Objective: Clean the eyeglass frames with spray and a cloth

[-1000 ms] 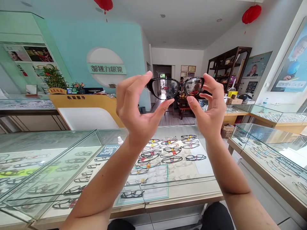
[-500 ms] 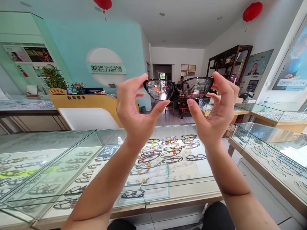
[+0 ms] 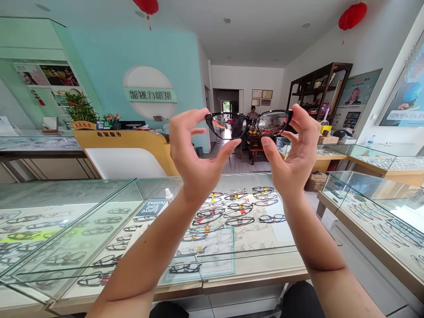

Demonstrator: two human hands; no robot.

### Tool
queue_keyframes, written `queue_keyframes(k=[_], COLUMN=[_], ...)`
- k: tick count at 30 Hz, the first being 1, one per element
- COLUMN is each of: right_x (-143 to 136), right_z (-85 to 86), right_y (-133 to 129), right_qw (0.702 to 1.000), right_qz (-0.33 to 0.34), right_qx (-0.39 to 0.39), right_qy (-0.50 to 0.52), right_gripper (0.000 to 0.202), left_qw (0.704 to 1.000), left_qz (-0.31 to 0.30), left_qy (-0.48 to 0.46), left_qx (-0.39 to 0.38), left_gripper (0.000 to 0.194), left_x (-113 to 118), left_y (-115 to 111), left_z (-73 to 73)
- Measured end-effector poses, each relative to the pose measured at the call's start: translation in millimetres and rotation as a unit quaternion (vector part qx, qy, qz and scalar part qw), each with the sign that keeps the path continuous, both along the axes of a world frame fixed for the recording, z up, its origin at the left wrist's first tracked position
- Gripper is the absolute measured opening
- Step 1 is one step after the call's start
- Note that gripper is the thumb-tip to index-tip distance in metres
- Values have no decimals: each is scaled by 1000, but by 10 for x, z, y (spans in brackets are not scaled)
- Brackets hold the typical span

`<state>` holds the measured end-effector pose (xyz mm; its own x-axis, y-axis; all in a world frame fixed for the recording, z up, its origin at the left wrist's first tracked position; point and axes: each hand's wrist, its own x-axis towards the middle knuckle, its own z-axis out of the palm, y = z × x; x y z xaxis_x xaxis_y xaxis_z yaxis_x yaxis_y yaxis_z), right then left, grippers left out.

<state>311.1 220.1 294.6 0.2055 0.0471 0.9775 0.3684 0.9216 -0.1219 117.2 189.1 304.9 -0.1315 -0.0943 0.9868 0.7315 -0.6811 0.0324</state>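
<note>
Black-framed eyeglasses [image 3: 251, 121] are held up at eye height above the glass counter, lenses facing me. My left hand [image 3: 198, 145] pinches the left end of the frame, thumb below the rim and a finger at the top corner. At the opposite end my right hand [image 3: 293, 143] grips the frame in the same way. Red marks show on the right lens. The frame looks slightly tilted and turned. Beneath my arms, several pairs of eyeglasses [image 3: 240, 221] with coloured tags lie at the counter.
A glass display counter [image 3: 212, 282] runs across the front, another display case [image 3: 374, 212] stands at the right. A small white bottle [image 3: 168, 194] stands beside a blue card [image 3: 151, 208]. Behind is a yellow reception desk [image 3: 132, 141]. A person [image 3: 252, 112] is at the back near a dark table.
The eyeglasses have turned a little, and my hands have come slightly closer together. My left hand has shifted right. The whole view has moved slightly.
</note>
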Motion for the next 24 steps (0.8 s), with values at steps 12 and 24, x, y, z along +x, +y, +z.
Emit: queue_keyframes(k=[12,24], right_x=[-42,-47], right_z=[-77,-174], right_y=[229,406], right_qw=[998,994], right_qz=[59,92], right_qx=[-17,-63], right_qy=[-6,0], right_gripper=[66,56], left_qw=[998,998], left_qz=[57,43], left_qy=[1,-29], left_qx=[-7,-36], left_gripper=[78,66], left_x=[22,75], left_y=[50,89], left_z=[-38,-55])
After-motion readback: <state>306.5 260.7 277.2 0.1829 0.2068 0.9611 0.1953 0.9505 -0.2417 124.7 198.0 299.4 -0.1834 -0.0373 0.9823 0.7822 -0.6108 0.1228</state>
